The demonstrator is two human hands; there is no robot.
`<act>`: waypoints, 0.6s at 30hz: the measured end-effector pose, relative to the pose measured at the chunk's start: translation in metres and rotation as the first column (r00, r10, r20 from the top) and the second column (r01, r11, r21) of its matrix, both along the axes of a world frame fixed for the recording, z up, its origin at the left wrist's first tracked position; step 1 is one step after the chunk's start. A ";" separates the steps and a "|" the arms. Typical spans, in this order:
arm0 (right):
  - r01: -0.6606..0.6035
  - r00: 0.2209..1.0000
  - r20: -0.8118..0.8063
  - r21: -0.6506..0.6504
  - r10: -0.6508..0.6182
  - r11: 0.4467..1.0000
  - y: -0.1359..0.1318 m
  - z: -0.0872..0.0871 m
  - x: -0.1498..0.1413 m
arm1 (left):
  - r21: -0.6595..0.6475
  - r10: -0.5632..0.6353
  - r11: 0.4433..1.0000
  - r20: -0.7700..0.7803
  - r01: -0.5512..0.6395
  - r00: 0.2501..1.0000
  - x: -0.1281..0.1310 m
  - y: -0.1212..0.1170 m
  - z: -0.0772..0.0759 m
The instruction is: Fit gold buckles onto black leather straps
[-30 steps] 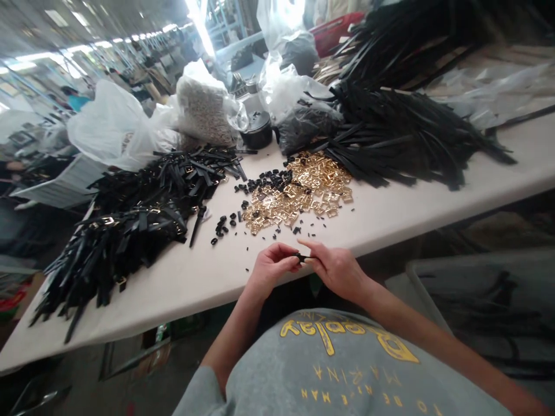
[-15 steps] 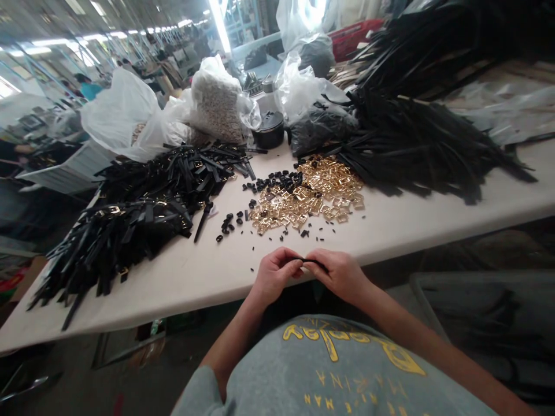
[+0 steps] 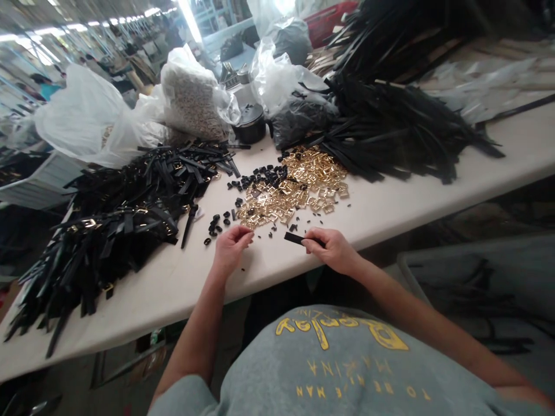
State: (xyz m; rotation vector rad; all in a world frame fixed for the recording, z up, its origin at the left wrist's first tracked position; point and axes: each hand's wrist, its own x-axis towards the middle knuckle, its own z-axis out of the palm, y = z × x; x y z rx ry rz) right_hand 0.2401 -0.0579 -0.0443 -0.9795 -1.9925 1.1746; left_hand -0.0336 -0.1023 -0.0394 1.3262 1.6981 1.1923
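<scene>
My right hand (image 3: pixel 332 250) pinches one end of a short black strap (image 3: pixel 297 238), which sticks out to the left above the white table (image 3: pixel 182 277). My left hand (image 3: pixel 230 245) has its fingers curled and reaches toward the near edge of a heap of gold buckles (image 3: pixel 295 188); whether it holds anything I cannot make out. Small black loops (image 3: pixel 260 176) lie scattered along the left of the buckles, with a few more (image 3: pixel 217 222) just beyond my left hand.
A large heap of black straps with gold buckles (image 3: pixel 113 225) covers the table's left. Long plain black straps (image 3: pixel 390 127) are piled at the right and back. Clear plastic bags (image 3: pixel 191 101), a white bag (image 3: pixel 82 121) and a black pot (image 3: pixel 249 124) stand behind.
My hands, together on the strap before, have parted. The left hand has gone forward to the buckle heap; the right keeps the strap, now over the table.
</scene>
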 end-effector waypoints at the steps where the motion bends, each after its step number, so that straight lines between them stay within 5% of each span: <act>1: 0.006 1.000 -0.012 -0.015 -0.006 1.000 0.000 -0.001 0.000 | 0.019 0.016 1.000 -0.101 -0.014 0.995 -0.010 0.007 0.002; 6: 0.005 0.999 -0.042 -0.003 -0.005 1.000 -0.001 -0.002 0.000 | 0.103 0.085 0.994 -0.472 -0.042 0.877 -0.033 0.037 0.020; 10: -0.006 0.999 -0.052 0.022 0.007 1.000 -0.002 -0.003 0.000 | 0.041 -0.015 0.998 -0.582 0.048 0.813 -0.032 0.053 0.024; 13: -0.001 0.998 -0.056 0.028 0.002 1.000 -0.002 -0.004 0.000 | -0.050 -0.105 0.994 -0.716 0.099 0.690 -0.030 0.061 0.020; 18: -0.002 0.997 -0.071 0.032 0.005 1.000 -0.003 -0.006 0.001 | -0.123 -0.219 0.972 -0.778 0.200 0.589 -0.026 0.057 0.016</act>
